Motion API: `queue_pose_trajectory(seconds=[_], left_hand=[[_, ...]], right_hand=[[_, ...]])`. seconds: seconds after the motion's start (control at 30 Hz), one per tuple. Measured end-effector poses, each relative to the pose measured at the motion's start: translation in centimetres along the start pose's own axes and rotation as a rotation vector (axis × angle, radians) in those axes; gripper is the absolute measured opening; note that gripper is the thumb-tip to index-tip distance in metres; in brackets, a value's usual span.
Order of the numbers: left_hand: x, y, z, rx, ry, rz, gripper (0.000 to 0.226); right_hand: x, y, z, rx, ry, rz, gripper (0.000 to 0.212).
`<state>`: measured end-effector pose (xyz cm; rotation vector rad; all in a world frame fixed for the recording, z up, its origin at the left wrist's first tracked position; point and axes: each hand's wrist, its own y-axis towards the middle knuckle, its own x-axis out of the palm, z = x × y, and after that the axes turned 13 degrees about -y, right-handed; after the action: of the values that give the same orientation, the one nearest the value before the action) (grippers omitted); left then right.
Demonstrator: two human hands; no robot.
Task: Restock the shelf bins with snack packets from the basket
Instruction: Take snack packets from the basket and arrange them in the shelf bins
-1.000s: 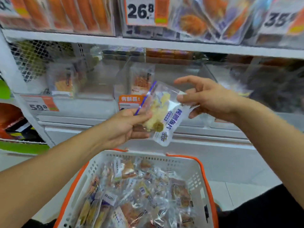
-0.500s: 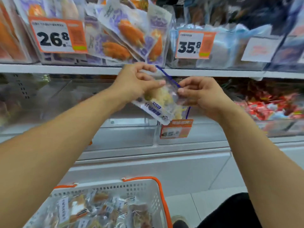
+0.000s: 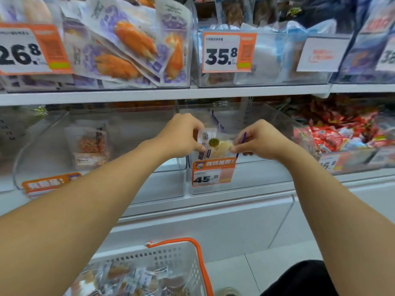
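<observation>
A clear snack packet [image 3: 217, 146] with pale yellow pieces and blue print is held between both hands, over the front of a clear shelf bin [image 3: 252, 178] that carries a 45.8 price tag. My left hand [image 3: 181, 135] pinches the packet's left edge. My right hand [image 3: 258, 139] pinches its right edge. At the bottom of the view stands the white basket [image 3: 181, 255] with an orange rim, holding several more clear snack packets [image 3: 128, 278].
To the left, another clear bin [image 3: 53, 146] holds one packet [image 3: 90, 146]. Red wrapped snacks [image 3: 346, 129] fill the bin on the right. The upper shelf carries bins tagged 26.8 and 35.8, with orange-print packets [image 3: 128, 43]. Pale floor tiles lie below.
Both hands have carried the packet from above the basket up and forward to the 45.8 bin and lowered it to the bin's front. The view has shifted right and up.
</observation>
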<state>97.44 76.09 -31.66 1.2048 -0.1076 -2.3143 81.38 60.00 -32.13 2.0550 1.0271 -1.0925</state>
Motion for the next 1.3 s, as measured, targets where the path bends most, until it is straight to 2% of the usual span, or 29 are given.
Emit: queue_pose_trajectory(seconds=[0.23,0.4,0.53,0.63,0.83,0.97,1.17,1.3], left_hand=[[0.8,0.0,-0.3,0.008,0.071,0.076,0.016],[0.5,-0.2,-0.6,0.014,0.097,0.07,0.013],[0.0,-0.5,-1.5,-0.008,0.0,0.091,0.019],[-0.3,-0.6,-1.7,-0.044,-0.105,0.102,0.023],[-0.4,-0.8,-1.3,-0.06,-0.141,0.084,0.023],[-0.2,-0.8,-1.4,-0.073,-0.116,0.109,0.015],[0.1,-0.8,-0.6,-0.061,0.095,0.168,0.007],[0.1,-0.7,-0.9,-0.064,0.036,0.14,0.008]], right_hand=[[2.0,1.0,0.8,0.111,-0.129,-0.048,0.016],[2.8,0.9,0.2,0.162,-0.075,-0.052,0.017],[2.5,0.9,0.2,0.179,-0.077,-0.063,0.017],[1.5,0.9,0.6,0.206,0.04,-0.049,0.012],[-0.1,0.0,0.6,0.19,0.185,0.05,0.014],[0.1,0.1,0.3,0.203,0.182,0.058,0.009],[1.9,0.9,-0.5,0.222,0.151,0.024,0.011],[1.7,1.3,-0.4,0.259,0.157,0.007,0.011]])
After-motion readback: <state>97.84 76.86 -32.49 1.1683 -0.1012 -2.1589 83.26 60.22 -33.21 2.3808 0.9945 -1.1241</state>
